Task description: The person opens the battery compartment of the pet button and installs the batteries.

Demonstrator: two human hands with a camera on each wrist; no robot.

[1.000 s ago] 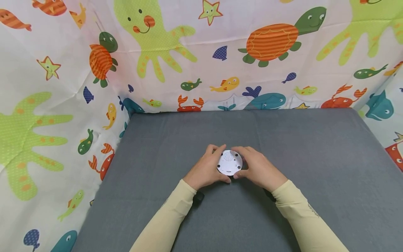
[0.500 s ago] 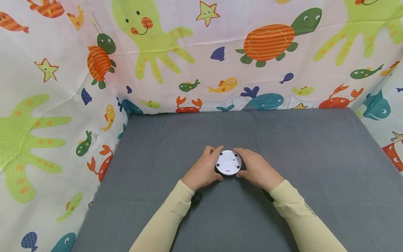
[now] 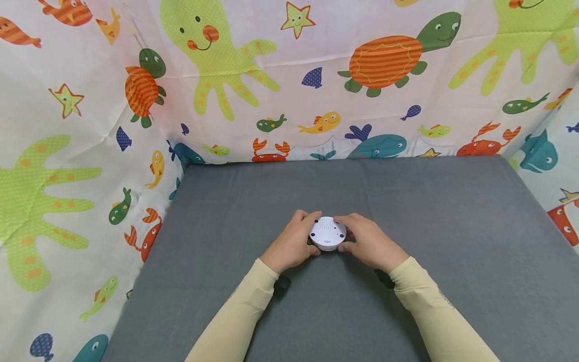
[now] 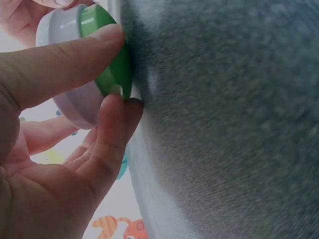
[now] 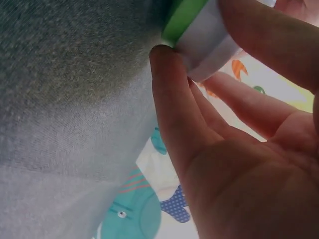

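A round white plastic device point(image 3: 327, 232) sits between my two hands at the middle of the grey table. Its upturned face has a cluster of speaker holes and several small dark feet. In the left wrist view a green layer point(image 4: 92, 22) shows on its underside, close to the cloth. My left hand point(image 3: 294, 241) grips the left edge with thumb and fingers. From the right, my right hand point(image 3: 373, 241) pinches the opposite edge; in the right wrist view its index finger point(image 5: 172, 84) reaches the green rim. Whether the device touches the table is unclear.
Grey cloth point(image 3: 217, 221) covers the table. A fabric curtain point(image 3: 289, 70) printed with sea animals rises behind the table and along both sides. A dark wrist device point(image 3: 282, 285) shows under my left wrist.
The white device has tipped slightly, so its near side wall now shows. My left thumb has drawn back leftward from the front edge. Both hands stay around it.
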